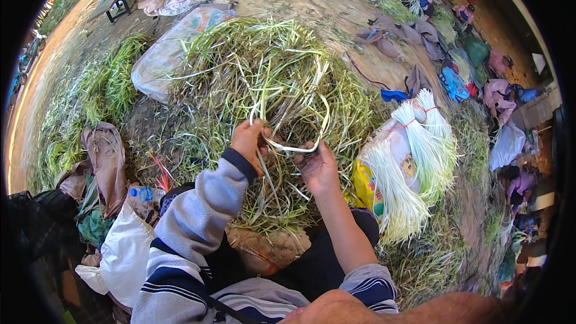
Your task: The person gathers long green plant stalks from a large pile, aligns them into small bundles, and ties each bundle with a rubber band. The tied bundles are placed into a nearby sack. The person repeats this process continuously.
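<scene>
My left hand [249, 140] grips a few pale, long plant stalks [293, 148], which look like blanched chives or garlic shoots. They bow in a curve between my hands, and one loose end hangs below the left. My right hand [318, 165] pinches the same stalks farther along, at the bend. Right under both hands spreads a big heap of tangled green and yellowish stalks [270, 63]. To my right, trimmed pale bundles [396, 189] lie on a whitish sack [378, 144]; two bundles at the back [407, 119] are bound with red ties.
A plastic sheet [157, 65] lies beyond the heap, left of it. Green leaf trimmings [108, 81] cover the ground at left. Near my left arm are a water bottle [146, 194], red ties [163, 175] and a white bag [126, 247]. Several people [499, 99] sit along the right.
</scene>
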Available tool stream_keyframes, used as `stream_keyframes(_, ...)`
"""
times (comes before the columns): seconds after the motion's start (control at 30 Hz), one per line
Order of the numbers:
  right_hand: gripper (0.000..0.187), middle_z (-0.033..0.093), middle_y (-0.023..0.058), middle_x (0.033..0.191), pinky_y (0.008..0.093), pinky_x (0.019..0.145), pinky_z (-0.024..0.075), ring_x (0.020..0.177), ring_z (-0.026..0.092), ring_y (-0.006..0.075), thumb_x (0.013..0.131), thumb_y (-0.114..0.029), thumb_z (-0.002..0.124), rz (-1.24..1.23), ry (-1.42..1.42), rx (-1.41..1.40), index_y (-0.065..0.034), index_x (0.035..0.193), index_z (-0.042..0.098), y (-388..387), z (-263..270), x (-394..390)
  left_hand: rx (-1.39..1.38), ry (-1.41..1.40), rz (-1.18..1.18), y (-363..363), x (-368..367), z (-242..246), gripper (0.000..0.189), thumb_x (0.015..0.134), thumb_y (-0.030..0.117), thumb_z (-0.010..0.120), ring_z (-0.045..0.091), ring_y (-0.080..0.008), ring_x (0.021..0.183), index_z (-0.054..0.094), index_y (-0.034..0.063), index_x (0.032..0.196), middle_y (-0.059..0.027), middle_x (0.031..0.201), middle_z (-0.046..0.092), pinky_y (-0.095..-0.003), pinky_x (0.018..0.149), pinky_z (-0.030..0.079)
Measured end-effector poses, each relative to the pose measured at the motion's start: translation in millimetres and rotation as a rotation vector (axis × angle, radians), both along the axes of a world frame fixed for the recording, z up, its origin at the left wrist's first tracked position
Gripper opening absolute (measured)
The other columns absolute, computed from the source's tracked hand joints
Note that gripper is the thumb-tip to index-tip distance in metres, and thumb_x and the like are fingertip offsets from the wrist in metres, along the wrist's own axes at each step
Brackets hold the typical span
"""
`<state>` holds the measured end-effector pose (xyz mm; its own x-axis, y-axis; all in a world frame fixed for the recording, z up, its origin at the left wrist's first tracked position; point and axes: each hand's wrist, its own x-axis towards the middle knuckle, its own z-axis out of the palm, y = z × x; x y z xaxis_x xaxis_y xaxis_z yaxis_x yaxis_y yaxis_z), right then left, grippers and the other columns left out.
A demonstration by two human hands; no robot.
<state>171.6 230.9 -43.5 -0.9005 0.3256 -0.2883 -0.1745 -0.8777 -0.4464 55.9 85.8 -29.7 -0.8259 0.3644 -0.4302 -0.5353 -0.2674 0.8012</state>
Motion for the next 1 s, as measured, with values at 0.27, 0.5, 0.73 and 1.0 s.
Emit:
stream_keyframes(0.27, 0.017, 0.061, 0.0078, 0.082, 0.0333, 0.069, 0.0516, 0.077, 0.059, 0.0198, 0.090, -0.023, 0.055, -0.124, 0.004, 0.036, -0.0067, 0.086, 0.058, 27, 3, 8, -0.281, 0.326, 0.040, -32, -32, 22, 0.019, 0.092, 0.021, 0.049, 0.058, -0.0098, 0.060, 0.059, 0.0042, 0.093, -0.0039, 0.078, 0.063, -0.0193, 0.039, 0.037)
stream_keyframes(0.5, 0.007, 0.064, 0.0114, 0.085, 0.0321, 0.065, 0.0541, 0.081, 0.062, 0.0225, 0.084, -0.012, 0.063, -0.045, 0.028, 0.170, -0.0086, 0.088, 0.058, 7, 10, 7, -0.282, 0.603, -0.362, -2, 19, 32, 0.018, 0.085, 0.017, 0.061, 0.055, -0.0076, 0.067, 0.064, -0.0006, 0.086, -0.0016, 0.076, 0.062, -0.0208, 0.060, 0.043)
stream_keyframes(0.73, 0.013, 0.058, 0.0030, 0.082, 0.0291, 0.067, 0.0491, 0.071, 0.056, 0.0129, 0.084, -0.013, 0.064, -0.113, -0.095, 0.354, -0.0049, 0.089, 0.056, -9, 10, -6, -0.218, 0.643, -0.464, 16, 39, 2, 0.018, 0.082, 0.017, 0.064, 0.046, -0.0070, 0.059, 0.063, -0.0010, 0.083, -0.0001, 0.065, 0.057, -0.0259, 0.052, 0.039)
stream_keyframes(1.0, 0.021, 0.060, 0.0057, 0.074, 0.0338, 0.065, 0.0488, 0.072, 0.061, 0.0216, 0.092, -0.029, 0.051, -0.063, -0.049, 0.194, -0.0099, 0.084, 0.051, 11, 11, -3, -0.020, 0.106, -0.354, 3, 25, 31, 0.013, 0.089, 0.018, 0.053, 0.058, -0.0098, 0.054, 0.059, 0.0064, 0.090, -0.0017, 0.071, 0.061, -0.0167, 0.036, 0.025)
